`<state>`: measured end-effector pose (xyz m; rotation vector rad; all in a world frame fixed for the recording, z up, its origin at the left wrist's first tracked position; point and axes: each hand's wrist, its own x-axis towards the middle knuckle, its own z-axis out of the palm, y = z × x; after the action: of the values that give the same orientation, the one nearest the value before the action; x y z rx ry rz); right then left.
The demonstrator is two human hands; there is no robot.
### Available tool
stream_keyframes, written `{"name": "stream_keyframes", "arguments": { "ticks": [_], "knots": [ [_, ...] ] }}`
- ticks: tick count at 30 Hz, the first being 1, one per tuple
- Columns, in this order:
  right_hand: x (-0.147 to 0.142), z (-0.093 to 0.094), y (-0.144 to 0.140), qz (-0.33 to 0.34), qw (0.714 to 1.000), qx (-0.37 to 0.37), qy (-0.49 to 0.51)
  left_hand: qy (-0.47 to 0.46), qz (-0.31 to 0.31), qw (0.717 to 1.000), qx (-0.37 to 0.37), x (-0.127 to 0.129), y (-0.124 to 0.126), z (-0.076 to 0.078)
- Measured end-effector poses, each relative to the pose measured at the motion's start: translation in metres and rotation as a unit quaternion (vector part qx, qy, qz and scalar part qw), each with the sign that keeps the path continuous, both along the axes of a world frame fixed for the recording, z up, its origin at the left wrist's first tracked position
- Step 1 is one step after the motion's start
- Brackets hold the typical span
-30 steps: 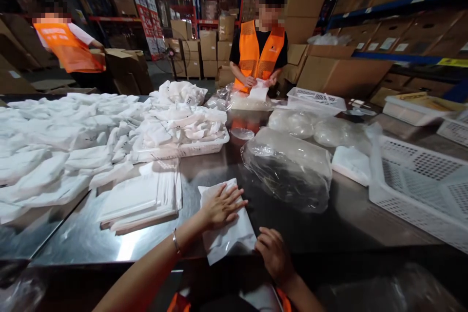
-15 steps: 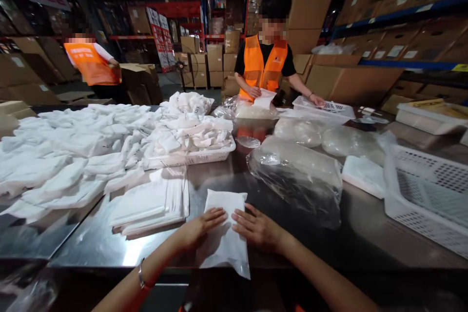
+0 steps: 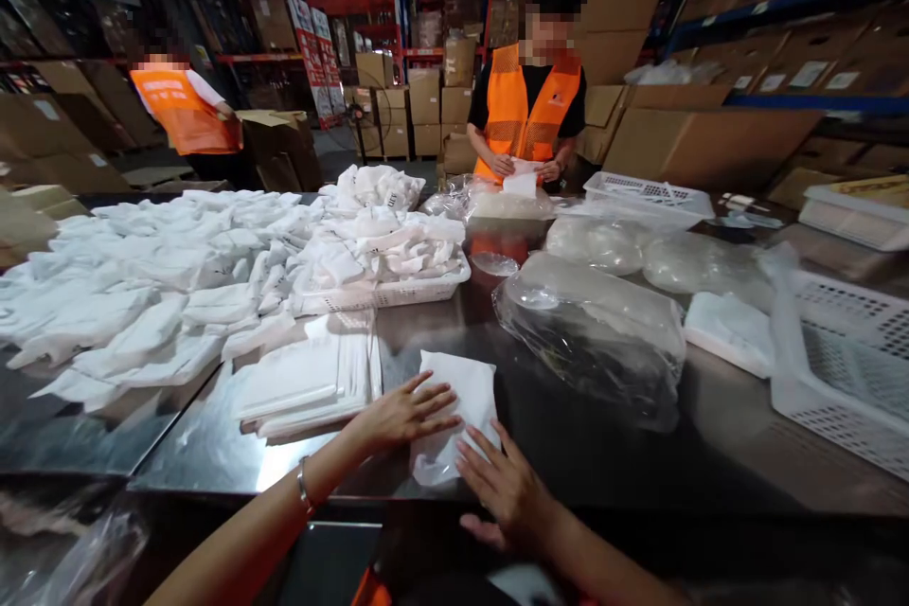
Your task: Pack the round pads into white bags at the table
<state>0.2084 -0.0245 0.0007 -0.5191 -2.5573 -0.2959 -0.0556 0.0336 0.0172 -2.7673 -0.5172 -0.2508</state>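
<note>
White and flat, the bagged garment (image 3: pixel 458 407) lies on the steel bench (image 3: pixel 611 454) close to its near edge. The left hand (image 3: pixel 404 415) rests on the bag's left half, fingers spread flat and gripping nothing. The right hand (image 3: pixel 504 485) lies open at the bag's near right corner, fingertips touching it. Just left of the bag sits a stack of flat white bags (image 3: pixel 305 383); behind that, a white basket (image 3: pixel 383 289) heaped with folded white cloth. To the right, a bulky clear plastic bundle (image 3: pixel 593 331) stands near but apart, leaving bare steel between it and the bag. A white perforated crate (image 3: pixel 845 360) sits at the far right. A person in an orange vest (image 3: pixel 529 104) stands across the bench.
</note>
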Motion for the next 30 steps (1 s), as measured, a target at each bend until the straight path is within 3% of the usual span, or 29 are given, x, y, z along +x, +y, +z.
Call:
{"name": "stream_keyframes", "arguments": {
  "ticks": [3, 5, 12, 18, 22, 26, 30],
  "knots": [
    [-0.019, -0.015, -0.02, -0.092, 0.983, 0.043, 0.151, -0.019, -0.018, 0.999, -0.026, 0.005, 0.005, -0.007],
    [-0.024, -0.022, -0.024, -0.107, 0.976, 0.054, 0.181, -0.033, -0.015, 0.997, -0.066, 0.004, 0.007, -0.014],
    [-0.014, -0.026, -0.018, -0.077, 0.981, 0.076, 0.162, -0.024, 0.033, 0.979, -0.2, 0.006, 0.005, -0.021],
    [-0.004, -0.026, -0.03, -0.044, 0.983, 0.111, 0.14, -0.006, 0.096, 0.969, -0.228, 0.017, 0.003, -0.015],
    [0.027, -0.014, -0.035, -0.051, 0.977, 0.143, 0.148, -0.013, 0.092, 0.966, -0.241, 0.017, 0.001, -0.013],
    [0.054, 0.013, -0.004, -0.068, 0.973, 0.118, 0.186, -0.027, 0.068, 0.968, -0.24, 0.018, -0.007, -0.01],
    [0.045, 0.028, 0.043, -0.013, 0.997, 0.077, -0.001, -0.037, 0.067, 0.975, -0.209, 0.024, -0.012, -0.01]
  ]
}}
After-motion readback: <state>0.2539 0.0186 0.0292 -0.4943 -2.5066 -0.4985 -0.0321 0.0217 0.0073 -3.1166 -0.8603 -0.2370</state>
